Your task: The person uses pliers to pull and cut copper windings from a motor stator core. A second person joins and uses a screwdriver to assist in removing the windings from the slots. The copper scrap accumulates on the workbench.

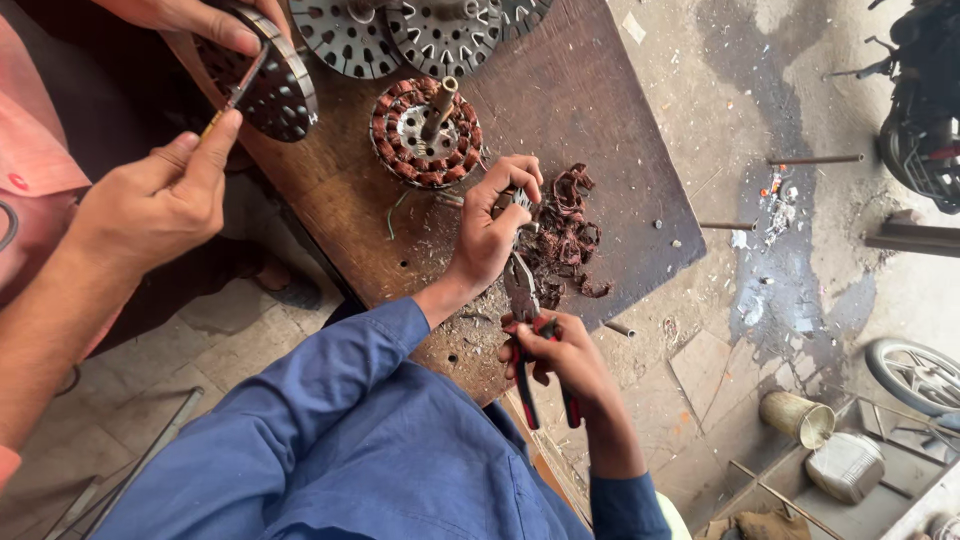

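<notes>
- At the far left of the view, a co-worker's hand [150, 205] in a salmon-pink sleeve pinches a thin tool with a yellowish handle [228, 100]; its tip meets a dark perforated motor disc [275, 85] that another hand of theirs [195, 18] steadies at the bench's top left edge.
- Across the top edge of the bench [600, 120], two more slotted metal discs [345, 38] lie side by side, partly cut off by the frame.
- Just below them, near the middle of the brown board, a round stator wound with reddish copper coils [425, 132] stands with its shaft [440, 105] pointing up and slightly tilted.
- Your left hand [490, 230], in a blue sleeve, lies just right of that stator, its fingers curled shut around a small scrap of metal or wire at the head of the pliers; what exactly it pinches is too small to tell.
- Touching that hand on its right, a loose heap of cut copper windings [565, 235] lies on the bench towards its right edge.
- Your right hand [555, 355] sits at the near edge of the bench, closed around the red and black handles of the pliers [522, 300], whose steel nose points up to your left hand.
- Off the bench at the lower right, on the stained concrete floor [800, 90], a brass-coloured tin [797, 417] lies on its side beside a tray holding a silvery can [845, 465], with a wheel [915, 372] just above.
</notes>
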